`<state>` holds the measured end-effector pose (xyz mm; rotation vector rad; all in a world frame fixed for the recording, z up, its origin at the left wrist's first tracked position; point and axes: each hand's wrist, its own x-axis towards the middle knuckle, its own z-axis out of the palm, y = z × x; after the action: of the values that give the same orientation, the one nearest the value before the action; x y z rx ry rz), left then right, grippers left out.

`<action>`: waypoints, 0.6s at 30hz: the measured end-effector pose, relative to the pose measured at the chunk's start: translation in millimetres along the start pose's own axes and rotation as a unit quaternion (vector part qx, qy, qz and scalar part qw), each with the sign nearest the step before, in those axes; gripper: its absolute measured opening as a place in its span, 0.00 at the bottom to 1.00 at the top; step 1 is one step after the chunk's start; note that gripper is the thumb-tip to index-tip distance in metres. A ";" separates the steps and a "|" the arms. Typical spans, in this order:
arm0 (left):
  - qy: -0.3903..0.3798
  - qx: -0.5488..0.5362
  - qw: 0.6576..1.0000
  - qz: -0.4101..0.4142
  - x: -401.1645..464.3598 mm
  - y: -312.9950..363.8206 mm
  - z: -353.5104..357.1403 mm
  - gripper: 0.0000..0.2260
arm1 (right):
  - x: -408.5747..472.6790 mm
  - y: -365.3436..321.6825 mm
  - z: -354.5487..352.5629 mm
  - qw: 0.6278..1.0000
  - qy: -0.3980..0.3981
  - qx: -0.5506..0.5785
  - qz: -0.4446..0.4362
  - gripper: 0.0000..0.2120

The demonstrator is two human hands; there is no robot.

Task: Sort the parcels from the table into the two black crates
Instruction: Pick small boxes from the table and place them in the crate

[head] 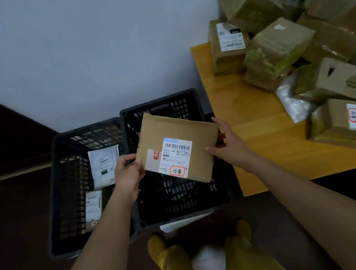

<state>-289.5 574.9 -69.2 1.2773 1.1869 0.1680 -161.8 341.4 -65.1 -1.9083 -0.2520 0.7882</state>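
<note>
2 black crates (91, 186), 1 held parcel (177, 145).

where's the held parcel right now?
Head view, centre: the cardboard parcel is held by the left hand and right hand above the right black crate.

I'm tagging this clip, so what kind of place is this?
Likely a small parcel sorting room: taped boxes heaped on a wooden table, and two black crates on the floor.
</note>
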 end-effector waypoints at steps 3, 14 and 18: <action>0.008 -0.033 0.999 -0.008 24.0 12.1 -47.8 0.04 | 9.2 -18.3 45.9 0.999 0.006 0.020 0.040 0.22; -0.079 -0.010 0.986 -0.148 119.5 11.3 -236.6 0.09 | 52.3 -73.4 325.0 0.960 -0.036 0.216 0.173 0.22; -0.063 0.043 0.982 -0.171 150.4 -12.4 -277.7 0.16 | 52.8 -61.9 376.8 0.966 -0.056 0.104 0.229 0.24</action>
<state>-436.3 850.1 -119.9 1.1211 1.2949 -0.2143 -345.9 672.5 -136.2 -1.7419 0.2095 1.1825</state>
